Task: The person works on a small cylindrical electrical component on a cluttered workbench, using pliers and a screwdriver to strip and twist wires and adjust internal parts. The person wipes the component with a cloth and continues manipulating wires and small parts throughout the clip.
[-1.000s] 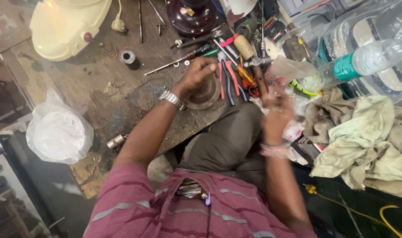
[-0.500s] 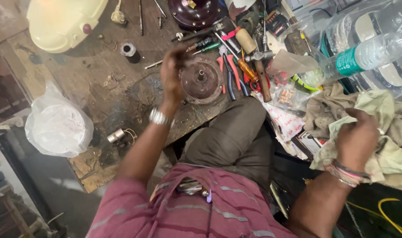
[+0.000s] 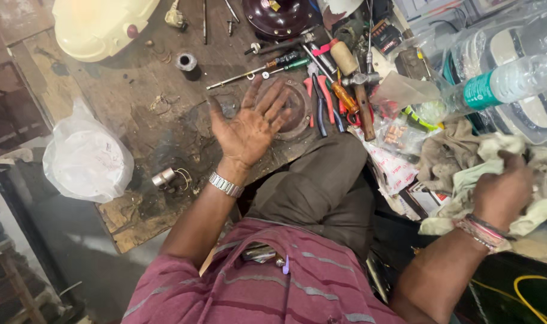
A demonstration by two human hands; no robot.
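Workbench scene from the head camera: left hand [image 3: 252, 123] hovers palm up, fingers spread and empty, above a round metal housing [image 3: 297, 108] beside pliers [image 3: 317, 99]; right hand [image 3: 502, 192] grips a pale cloth [image 3: 486, 174].

This is a small repair workshop. The worn wooden workbench [image 3: 135, 126] is scratched, stained with oil and chipped along its near edge. Along its far edge lie many hand tools: a hammer [image 3: 362, 96] with a wooden handle, pliers with red handles [image 3: 318, 99], screwdrivers [image 3: 267, 67] and loose metal parts. A round dark-red motor housing [image 3: 279, 15] sits at the far edge, and a cream plastic cover [image 3: 99, 24] rests at the far left corner. A round metal disc part [image 3: 294, 111] lies near the middle. To the right of the bench there are dirty rags [image 3: 483, 165], a plastic water bottle [image 3: 507, 81] and small packets of spare parts [image 3: 393, 135]. A white plastic bag [image 3: 84, 159] hangs over the left edge.
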